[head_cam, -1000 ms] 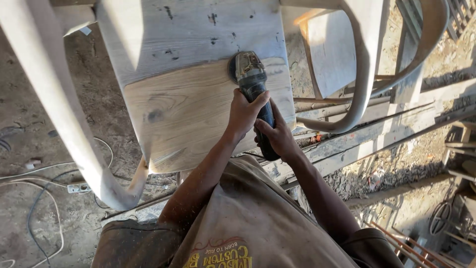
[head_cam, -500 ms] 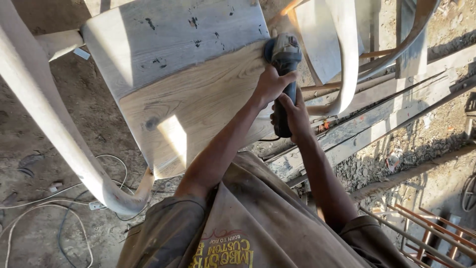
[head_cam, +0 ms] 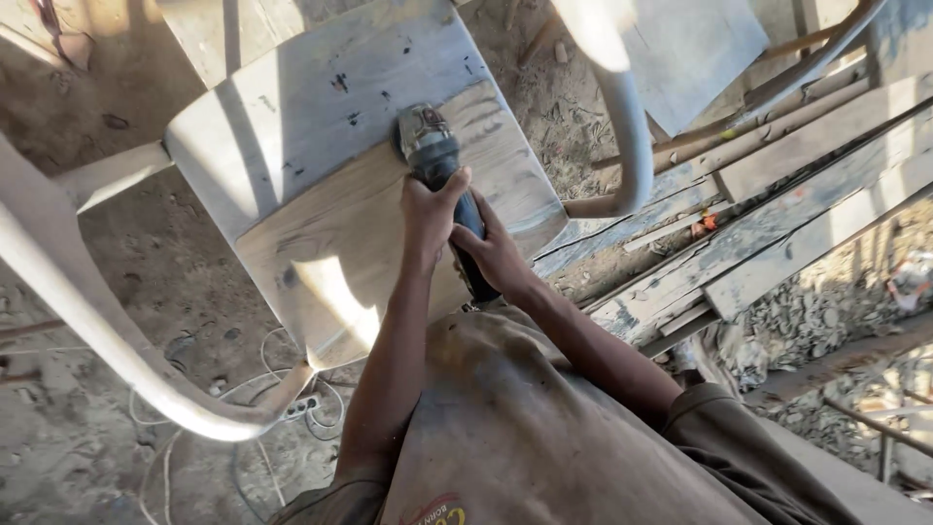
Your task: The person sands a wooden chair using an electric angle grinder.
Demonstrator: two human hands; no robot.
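Both hands hold the angle grinder [head_cam: 432,156]: the left hand's [head_cam: 431,209] grip is closed round its neck, the right hand's [head_cam: 494,255] round its dark handle. The grinder head rests mid-seat on the wooden chair seat [head_cam: 321,165], with bare board toward every edge. A curved armrest [head_cam: 622,117] arcs just beside the right edge.

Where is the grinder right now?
In the head view, the grinder sits near the middle of the wooden chair seat, gripped by the left hand and right hand.
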